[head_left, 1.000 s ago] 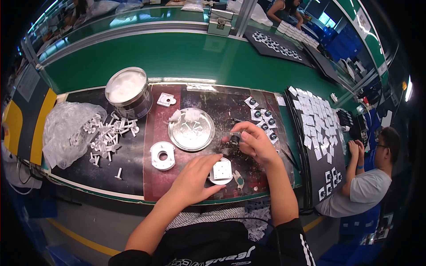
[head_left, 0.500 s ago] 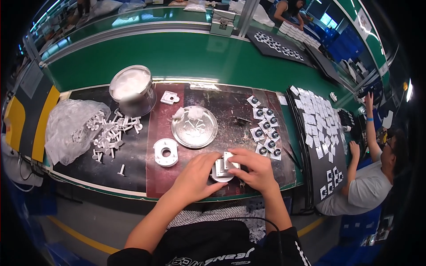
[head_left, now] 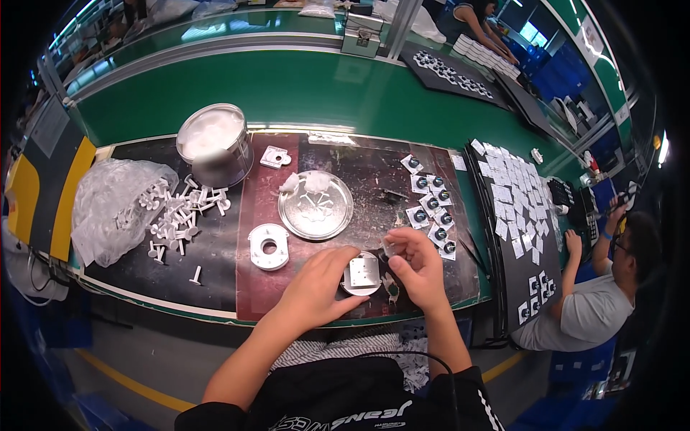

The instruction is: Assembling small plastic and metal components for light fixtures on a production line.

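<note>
My left hand [head_left: 320,284] holds a round white part with a square metal plate on top [head_left: 361,274] against the dark work mat [head_left: 230,287] near the bench's front edge. My right hand [head_left: 418,264] hovers just right of it, its thumb and forefinger pinching a small pale piece [head_left: 389,248] over the part's upper right corner. A flat white ring-shaped part [head_left: 269,246] lies left of my left hand. A shallow metal dish [head_left: 315,205] with small white pieces in it sits behind both hands.
A metal pot [head_left: 215,144] stands at the back left beside a clear plastic bag [head_left: 115,205] and several white T-shaped pegs [head_left: 180,215]. Finished square parts with dark centres [head_left: 431,205] lie at the right. A seated person [head_left: 604,294] works at far right beside a black tray of white squares [head_left: 514,208].
My right hand came back from the square parts at the right to the round part in front of me. My left hand stayed on the part. The view drifted slightly.
</note>
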Tool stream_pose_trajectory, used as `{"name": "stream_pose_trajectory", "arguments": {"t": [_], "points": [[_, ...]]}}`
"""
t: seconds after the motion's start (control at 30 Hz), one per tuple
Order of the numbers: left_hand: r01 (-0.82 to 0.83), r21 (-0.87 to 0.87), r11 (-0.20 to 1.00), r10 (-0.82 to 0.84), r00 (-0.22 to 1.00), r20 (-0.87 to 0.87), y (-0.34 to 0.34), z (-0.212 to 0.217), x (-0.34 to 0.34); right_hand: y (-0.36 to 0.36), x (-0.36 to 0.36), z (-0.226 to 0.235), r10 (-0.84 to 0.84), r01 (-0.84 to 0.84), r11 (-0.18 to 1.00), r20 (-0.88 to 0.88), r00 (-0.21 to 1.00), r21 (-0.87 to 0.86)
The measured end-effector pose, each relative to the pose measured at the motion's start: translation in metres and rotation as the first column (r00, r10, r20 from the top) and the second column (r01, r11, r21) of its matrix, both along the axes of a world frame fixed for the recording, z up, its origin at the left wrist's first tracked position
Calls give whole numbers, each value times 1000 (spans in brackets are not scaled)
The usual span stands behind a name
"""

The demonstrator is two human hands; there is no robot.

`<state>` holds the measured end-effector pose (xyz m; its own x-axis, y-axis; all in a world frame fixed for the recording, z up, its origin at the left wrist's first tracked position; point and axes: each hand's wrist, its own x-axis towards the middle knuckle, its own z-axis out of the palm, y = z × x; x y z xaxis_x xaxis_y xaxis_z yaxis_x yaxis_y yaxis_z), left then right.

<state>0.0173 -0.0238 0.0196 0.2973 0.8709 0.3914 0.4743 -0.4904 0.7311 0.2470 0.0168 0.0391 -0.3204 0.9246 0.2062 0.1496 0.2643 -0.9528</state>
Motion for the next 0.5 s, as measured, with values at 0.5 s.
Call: {"name": "stream_pose_trajectory", "arguments": {"t": [0.5], "points": [[21,12,1000,-21,1000,-17,2,-1,-1,28,-8,10,-312,65,896,518,797,440]]}}
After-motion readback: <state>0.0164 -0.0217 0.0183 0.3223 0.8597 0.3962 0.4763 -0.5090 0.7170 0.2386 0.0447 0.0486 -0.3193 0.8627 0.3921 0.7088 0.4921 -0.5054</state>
